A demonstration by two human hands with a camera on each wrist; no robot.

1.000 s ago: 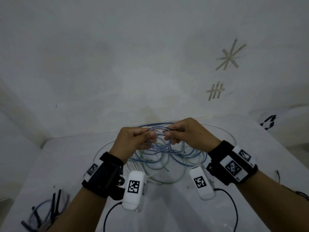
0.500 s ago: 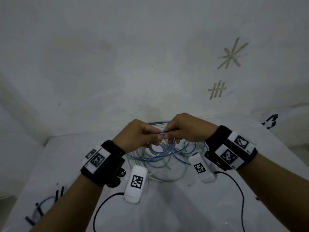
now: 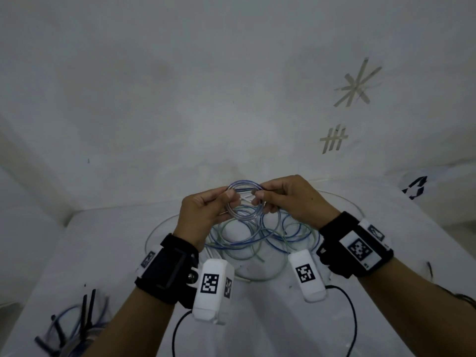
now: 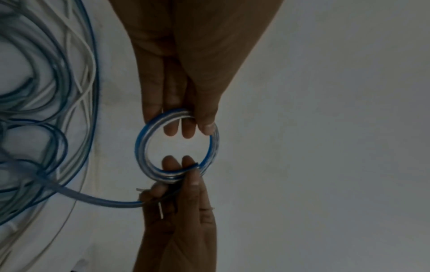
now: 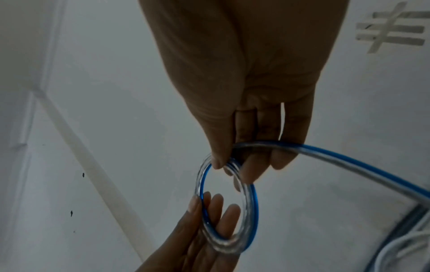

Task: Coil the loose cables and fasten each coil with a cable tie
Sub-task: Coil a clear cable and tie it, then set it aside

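On the white table (image 3: 108,253), the loose tangle of blue and clear cables (image 3: 257,240) lay at six o'clock of our hands. Since a second earlier we had lifted the small blue-and-clear cable coil (image 3: 243,202) higher and rounder. Our left hand (image 3: 203,212) pinched its nine o'clock side, our right hand (image 3: 291,199) its three o'clock side. We judged winding unfinished, with black cable ties (image 3: 85,313) waiting at seven o'clock.

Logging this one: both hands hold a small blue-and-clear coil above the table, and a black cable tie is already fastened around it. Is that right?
Not quite. Both the left hand and the right hand do hold the small blue-and-clear coil above the table, but no tie is on it: the left wrist view shows the ring bare, its free length trailing to the loose cables.
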